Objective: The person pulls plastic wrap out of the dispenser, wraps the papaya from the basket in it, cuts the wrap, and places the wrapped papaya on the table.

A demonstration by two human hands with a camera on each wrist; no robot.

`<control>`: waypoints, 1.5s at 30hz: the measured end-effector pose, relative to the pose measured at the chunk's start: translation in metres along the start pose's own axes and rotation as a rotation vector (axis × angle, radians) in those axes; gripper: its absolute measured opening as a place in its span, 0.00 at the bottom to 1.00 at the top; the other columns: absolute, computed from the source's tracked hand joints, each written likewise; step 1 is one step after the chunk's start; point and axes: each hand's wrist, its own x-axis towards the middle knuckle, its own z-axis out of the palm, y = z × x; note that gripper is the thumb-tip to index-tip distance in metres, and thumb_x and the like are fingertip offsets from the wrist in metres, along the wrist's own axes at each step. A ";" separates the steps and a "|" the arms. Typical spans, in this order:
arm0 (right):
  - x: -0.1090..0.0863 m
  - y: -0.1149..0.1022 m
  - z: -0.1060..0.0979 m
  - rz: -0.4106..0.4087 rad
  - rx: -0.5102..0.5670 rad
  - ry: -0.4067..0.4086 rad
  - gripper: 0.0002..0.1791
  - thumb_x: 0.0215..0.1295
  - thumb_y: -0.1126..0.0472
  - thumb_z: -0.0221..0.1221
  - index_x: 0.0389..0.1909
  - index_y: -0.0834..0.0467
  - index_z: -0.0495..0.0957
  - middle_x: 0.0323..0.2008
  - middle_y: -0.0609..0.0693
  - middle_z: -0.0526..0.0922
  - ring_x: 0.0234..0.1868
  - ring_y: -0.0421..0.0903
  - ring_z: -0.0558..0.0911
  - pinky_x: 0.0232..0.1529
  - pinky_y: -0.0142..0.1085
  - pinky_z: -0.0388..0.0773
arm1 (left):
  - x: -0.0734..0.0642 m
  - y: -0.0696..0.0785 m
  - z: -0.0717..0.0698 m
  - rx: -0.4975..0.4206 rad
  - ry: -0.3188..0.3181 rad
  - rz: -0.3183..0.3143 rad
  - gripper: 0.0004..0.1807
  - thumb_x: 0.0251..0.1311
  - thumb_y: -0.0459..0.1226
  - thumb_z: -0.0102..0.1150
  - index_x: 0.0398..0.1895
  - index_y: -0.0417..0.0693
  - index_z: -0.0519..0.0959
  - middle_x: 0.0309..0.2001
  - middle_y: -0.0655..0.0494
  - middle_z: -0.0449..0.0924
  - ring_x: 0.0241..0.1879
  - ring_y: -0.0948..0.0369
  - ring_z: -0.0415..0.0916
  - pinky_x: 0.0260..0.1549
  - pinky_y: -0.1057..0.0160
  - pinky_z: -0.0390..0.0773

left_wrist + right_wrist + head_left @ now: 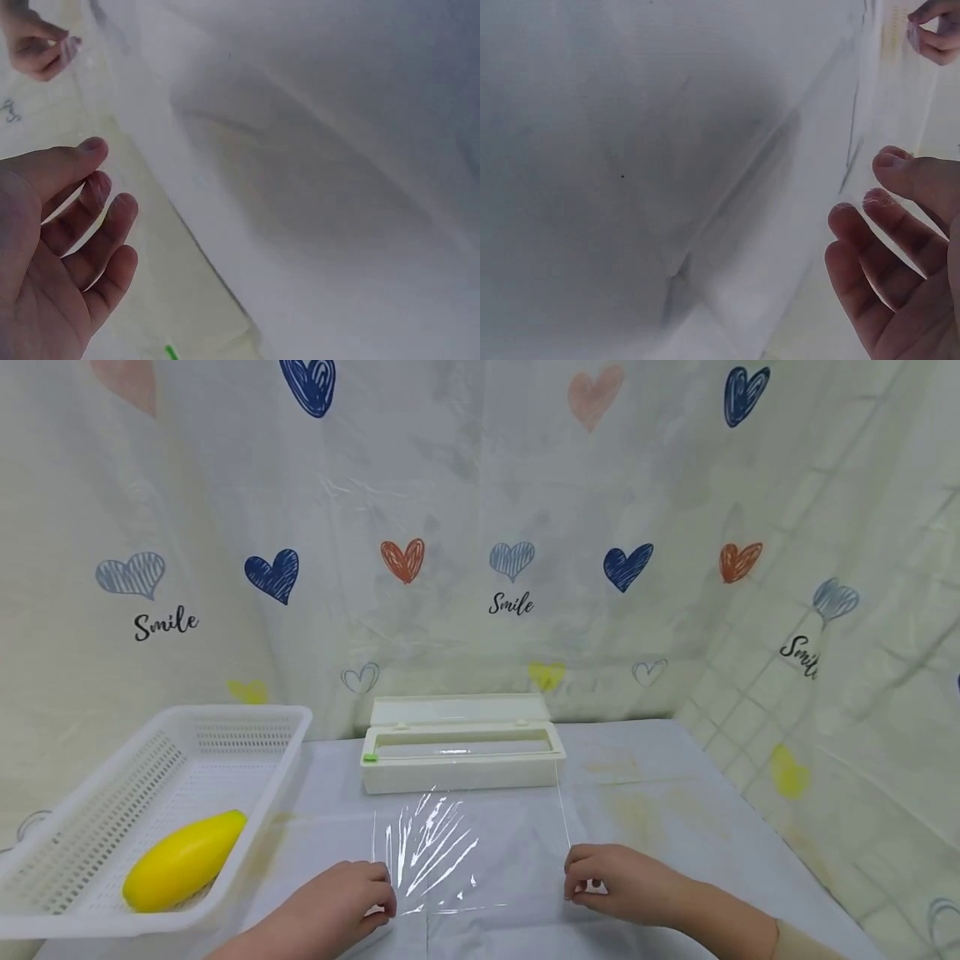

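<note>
A sheet of clear cling film (450,852) stretches toward me from a white cling film dispenser (465,777), whose lid stands raised at the back. My left hand (337,906) pinches the near left corner of the film. At the near right corner, my right hand (626,885) pinches it between thumb and fingers. Both wrist views show the left hand (64,240) and the right hand (900,247) with bent fingers and film at the fingertips. The film looks shiny and creased on its left half, and smoother on the right.
To the left stands a white perforated plastic basket (281,785), holding a long yellow fruit (183,860) whose kind I cannot tell. A green slider (370,757) sits at the dispenser's left end. Behind the white-covered table (660,760) hangs a heart-patterned sheet (450,485).
</note>
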 end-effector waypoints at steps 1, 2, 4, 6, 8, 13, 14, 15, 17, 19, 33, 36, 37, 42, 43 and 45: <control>0.002 0.001 0.002 0.000 -0.014 -0.011 0.10 0.60 0.66 0.67 0.33 0.45 0.83 0.37 0.33 0.76 0.35 0.29 0.76 0.36 0.20 0.73 | 0.001 -0.002 0.003 0.005 0.002 0.007 0.07 0.54 0.37 0.71 0.27 0.60 0.83 0.30 0.74 0.72 0.29 0.71 0.68 0.33 0.68 0.73; 0.003 0.002 0.005 -0.002 -0.033 -0.024 0.10 0.60 0.65 0.67 0.33 0.45 0.83 0.38 0.34 0.76 0.35 0.29 0.76 0.37 0.19 0.72 | 0.002 -0.003 0.006 0.012 0.004 0.017 0.07 0.54 0.36 0.71 0.27 0.60 0.83 0.29 0.74 0.72 0.28 0.71 0.68 0.32 0.69 0.73; 0.006 0.003 0.009 0.005 -0.061 -0.064 0.09 0.60 0.64 0.67 0.32 0.44 0.83 0.37 0.32 0.75 0.35 0.28 0.76 0.38 0.18 0.71 | 0.003 -0.007 0.014 0.025 0.011 0.033 0.08 0.52 0.35 0.71 0.26 0.61 0.83 0.27 0.74 0.73 0.27 0.71 0.68 0.30 0.70 0.71; 0.009 0.004 0.012 0.017 -0.077 -0.109 0.09 0.60 0.63 0.67 0.32 0.43 0.83 0.35 0.30 0.75 0.34 0.27 0.75 0.38 0.18 0.70 | 0.003 -0.010 0.020 0.044 0.023 0.042 0.10 0.50 0.34 0.70 0.24 0.62 0.83 0.25 0.75 0.73 0.26 0.72 0.67 0.28 0.71 0.70; 0.011 0.004 0.015 0.027 -0.076 -0.148 0.09 0.61 0.63 0.67 0.33 0.43 0.83 0.33 0.29 0.75 0.33 0.26 0.74 0.38 0.19 0.71 | 0.004 -0.013 0.025 0.056 0.021 0.040 0.10 0.48 0.33 0.69 0.24 0.63 0.83 0.24 0.75 0.73 0.25 0.72 0.67 0.27 0.72 0.69; 0.012 0.003 0.018 0.115 -0.033 -0.222 0.08 0.62 0.63 0.66 0.36 0.44 0.83 0.31 0.28 0.76 0.32 0.27 0.72 0.37 0.23 0.73 | 0.008 -0.011 0.025 0.009 -0.081 -0.060 0.08 0.51 0.33 0.67 0.26 0.60 0.84 0.24 0.72 0.76 0.25 0.70 0.69 0.28 0.69 0.72; 0.012 0.003 0.019 0.135 -0.026 -0.227 0.09 0.63 0.63 0.66 0.37 0.44 0.83 0.30 0.28 0.75 0.32 0.27 0.72 0.37 0.23 0.73 | 0.009 -0.011 0.024 -0.007 -0.100 -0.081 0.08 0.51 0.33 0.67 0.27 0.60 0.84 0.25 0.72 0.77 0.25 0.70 0.69 0.28 0.68 0.73; 0.012 0.003 0.019 0.146 -0.022 -0.230 0.08 0.63 0.62 0.65 0.39 0.44 0.83 0.30 0.28 0.74 0.32 0.27 0.72 0.37 0.24 0.73 | 0.010 -0.010 0.024 -0.020 -0.120 -0.103 0.08 0.51 0.32 0.66 0.27 0.59 0.84 0.25 0.72 0.78 0.25 0.70 0.70 0.29 0.67 0.73; 0.011 0.003 0.020 0.150 -0.016 -0.222 0.09 0.63 0.60 0.65 0.42 0.45 0.82 0.31 0.28 0.74 0.33 0.27 0.72 0.37 0.23 0.73 | 0.009 -0.009 0.024 -0.019 -0.133 -0.102 0.08 0.49 0.33 0.66 0.28 0.59 0.85 0.26 0.72 0.77 0.26 0.69 0.70 0.29 0.67 0.73; 0.010 0.003 0.020 0.114 -0.034 -0.184 0.09 0.62 0.59 0.65 0.43 0.46 0.82 0.32 0.30 0.74 0.32 0.27 0.73 0.36 0.21 0.71 | 0.009 -0.009 0.024 0.001 -0.135 -0.087 0.05 0.50 0.36 0.68 0.28 0.60 0.86 0.28 0.72 0.75 0.26 0.70 0.70 0.28 0.67 0.73; 0.012 -0.002 0.009 0.094 0.030 0.009 0.06 0.66 0.58 0.64 0.42 0.47 0.82 0.40 0.37 0.80 0.32 0.27 0.77 0.31 0.20 0.71 | -0.004 -0.010 0.001 -0.016 -0.128 -0.193 0.10 0.61 0.50 0.65 0.41 0.58 0.85 0.36 0.71 0.76 0.35 0.67 0.75 0.40 0.57 0.78; 0.017 0.000 0.001 0.121 0.108 0.040 0.07 0.67 0.56 0.64 0.44 0.47 0.81 0.40 0.38 0.81 0.33 0.28 0.77 0.29 0.23 0.74 | -0.011 -0.012 -0.020 -0.018 -0.089 -0.251 0.11 0.61 0.49 0.65 0.43 0.58 0.84 0.38 0.71 0.77 0.37 0.66 0.76 0.42 0.57 0.79; 0.019 0.002 -0.003 0.137 0.133 0.046 0.07 0.67 0.55 0.64 0.45 0.47 0.81 0.40 0.38 0.81 0.34 0.29 0.77 0.29 0.25 0.75 | -0.014 -0.013 -0.030 -0.009 -0.077 -0.272 0.11 0.60 0.49 0.66 0.44 0.59 0.84 0.38 0.71 0.77 0.37 0.66 0.76 0.41 0.58 0.79; 0.030 0.018 -0.023 0.277 0.218 0.067 0.16 0.65 0.47 0.65 0.51 0.46 0.81 0.43 0.37 0.81 0.37 0.34 0.78 0.34 0.31 0.79 | -0.032 -0.022 -0.084 -0.013 -0.031 -0.430 0.12 0.59 0.50 0.67 0.46 0.65 0.82 0.41 0.77 0.76 0.40 0.69 0.76 0.39 0.61 0.79; 0.032 0.024 -0.027 0.313 0.223 0.074 0.17 0.64 0.46 0.65 0.52 0.46 0.81 0.43 0.37 0.81 0.38 0.35 0.78 0.35 0.31 0.79 | -0.036 -0.026 -0.094 -0.021 -0.028 -0.466 0.13 0.59 0.50 0.67 0.47 0.67 0.81 0.41 0.78 0.76 0.41 0.69 0.76 0.39 0.62 0.79; 0.037 0.035 -0.035 0.374 0.219 0.099 0.20 0.62 0.46 0.66 0.53 0.47 0.81 0.42 0.39 0.81 0.38 0.37 0.78 0.36 0.32 0.79 | -0.046 -0.037 -0.112 -0.047 -0.024 -0.523 0.15 0.58 0.51 0.67 0.48 0.65 0.81 0.43 0.76 0.77 0.42 0.68 0.76 0.40 0.60 0.79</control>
